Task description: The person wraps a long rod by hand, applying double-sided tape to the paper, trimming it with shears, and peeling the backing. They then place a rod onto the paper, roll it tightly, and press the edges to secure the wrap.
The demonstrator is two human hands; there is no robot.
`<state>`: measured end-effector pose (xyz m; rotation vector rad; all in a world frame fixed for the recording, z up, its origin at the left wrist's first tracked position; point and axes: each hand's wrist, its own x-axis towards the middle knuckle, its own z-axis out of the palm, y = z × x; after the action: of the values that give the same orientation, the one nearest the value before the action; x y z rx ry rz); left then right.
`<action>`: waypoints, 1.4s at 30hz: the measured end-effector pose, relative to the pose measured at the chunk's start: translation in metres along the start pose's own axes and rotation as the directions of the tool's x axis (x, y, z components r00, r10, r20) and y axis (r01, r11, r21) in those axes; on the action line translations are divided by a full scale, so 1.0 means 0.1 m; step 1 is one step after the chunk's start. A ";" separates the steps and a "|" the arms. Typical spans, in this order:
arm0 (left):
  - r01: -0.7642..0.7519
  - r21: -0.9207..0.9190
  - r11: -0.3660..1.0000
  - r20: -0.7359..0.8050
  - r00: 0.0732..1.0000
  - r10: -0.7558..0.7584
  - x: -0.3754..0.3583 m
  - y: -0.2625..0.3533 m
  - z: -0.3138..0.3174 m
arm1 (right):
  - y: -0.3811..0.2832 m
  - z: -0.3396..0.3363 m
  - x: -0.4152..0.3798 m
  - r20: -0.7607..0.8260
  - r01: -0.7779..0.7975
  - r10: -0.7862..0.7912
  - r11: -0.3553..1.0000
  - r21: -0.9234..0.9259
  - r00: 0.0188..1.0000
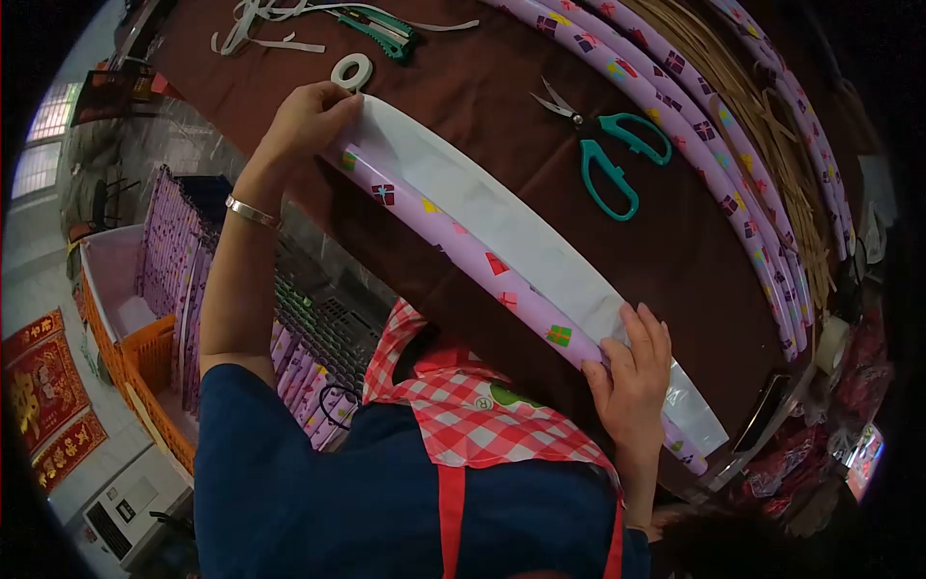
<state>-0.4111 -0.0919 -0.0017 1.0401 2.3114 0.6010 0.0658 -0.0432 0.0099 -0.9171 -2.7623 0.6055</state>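
A long roll of lilac gift wrap (pixel 463 246) printed with small presents lies slantwise on the dark brown table (pixel 463 87). A white, half-clear plastic sleeve (pixel 502 227) lies along the roll's upper side. My left hand (pixel 309 121), with a metal bracelet on its wrist, pinches the sleeve and roll at the far end. At the near end my right hand (pixel 632 376) grips the roll with its fingers spread over the plastic. Both hands rest on the same roll.
Teal-handled scissors (pixel 612 154) lie beyond the roll. A tape ring (pixel 352 69), a green utility knife (pixel 386 34) and white strips (pixel 260 29) sit at the far left. Several more wrapped rolls (pixel 694 125) and tan sticks (pixel 772 135) run along the right. An orange crate (pixel 145 372) of rolls stands below the table.
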 end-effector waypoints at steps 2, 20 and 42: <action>0.025 -0.046 0.999 0.027 0.999 -0.024 -0.01 0.03 0.00 | 0.00 0.00 0.00 -0.001 0.000 0.000 1.000 0.001 1.000; 0.034 0.040 0.999 0.034 0.999 -0.035 0.05 0.04 0.00 | 0.00 0.01 -0.01 0.007 -0.007 0.007 1.000 0.001 1.000; 0.105 0.232 0.967 -0.217 0.975 -0.054 -0.13 0.14 0.15 | -0.03 0.01 -0.02 0.034 0.034 -0.031 0.994 -0.101 0.999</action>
<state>-0.3869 -0.0911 -0.0008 1.0262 2.6509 0.4204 0.0658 -0.0471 0.0104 -0.8881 -2.8539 0.4832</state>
